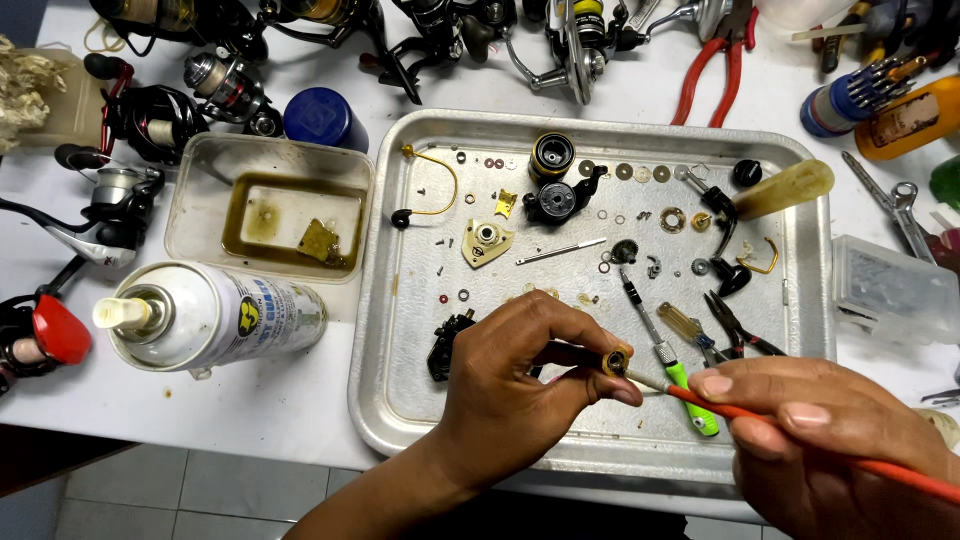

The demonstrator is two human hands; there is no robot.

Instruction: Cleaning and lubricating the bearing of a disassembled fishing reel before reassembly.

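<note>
My left hand pinches a small round brass-and-black reel part over the front of a metal tray. In my right hand is a thin orange-handled brush, its tip touching that part. Spread over the tray are small screws, washers, a black spool, a beige cover plate and a gold wire bail. A green-handled screwdriver lies just under the brush.
A white spray can lies left of the tray. Behind it stands a plastic tub of brown liquid. Several fishing reels crowd the back left. Red pliers, a wrench and a clear box sit to the right.
</note>
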